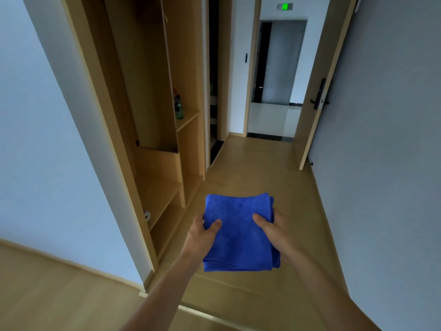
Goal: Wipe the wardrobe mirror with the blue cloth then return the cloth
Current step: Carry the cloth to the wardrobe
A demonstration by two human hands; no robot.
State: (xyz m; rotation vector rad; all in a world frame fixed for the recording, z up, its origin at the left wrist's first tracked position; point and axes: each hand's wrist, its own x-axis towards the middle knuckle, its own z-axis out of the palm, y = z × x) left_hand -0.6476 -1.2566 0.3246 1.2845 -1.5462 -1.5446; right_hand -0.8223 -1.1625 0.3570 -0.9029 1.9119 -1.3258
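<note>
- Blue cloth point(238, 232), folded into a thick, near-square pad, is held level in mid-air above the wooden floor point(250, 168), in front of the person at about waist height.
- Left hand point(202, 231) grips the cloth's left edge, thumb on top; the fingers underneath are hidden.
- Right hand point(274, 231) grips the right edge the same way, thumb pressed on the upper face.
- Slightly longer side of the pad runs away from the person, toward the corridor ahead.
- Wardrobe point(152, 115) stands open ahead and to the left of both hands, well apart from the cloth; the left hand is the nearer one.
- No mirror surface can be made out; a wooden panel point(157, 91) in the opening may be a door, which cannot be confirmed.
- Judgement: either wiping has not begun or the cloth is on its way back; the frame does not settle which. Whichever applies, the coming move runs forward and leftward.
- Green bottle point(178, 108) stands on a wardrobe shelf, clear of the hands.
</note>
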